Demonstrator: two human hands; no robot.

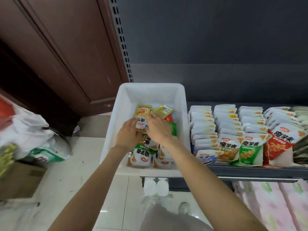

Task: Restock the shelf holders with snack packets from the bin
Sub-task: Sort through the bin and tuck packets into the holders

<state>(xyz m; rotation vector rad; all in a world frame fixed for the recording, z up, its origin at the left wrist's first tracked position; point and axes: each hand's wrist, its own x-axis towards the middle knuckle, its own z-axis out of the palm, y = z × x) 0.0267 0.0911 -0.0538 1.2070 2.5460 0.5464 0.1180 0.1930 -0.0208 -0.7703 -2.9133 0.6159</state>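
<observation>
Your left hand (128, 135) and right hand (158, 129) together pinch a white packet (140, 122) (others beneath) inside the white bin (116, 117).

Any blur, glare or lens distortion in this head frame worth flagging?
Head view: bags at the left edge are motion-smeared; wide-angle bending curves the shelf upright; both hands, left hand and right hand, in the white bin are fairly sharp; soft ceiling glare on floor tiles.

Both arms are bare with no sleeves showing, the left hand (128, 135) and right hand (158, 129) wear nothing, and light grey clothing (166, 219) shows near the bottom edge.
</observation>
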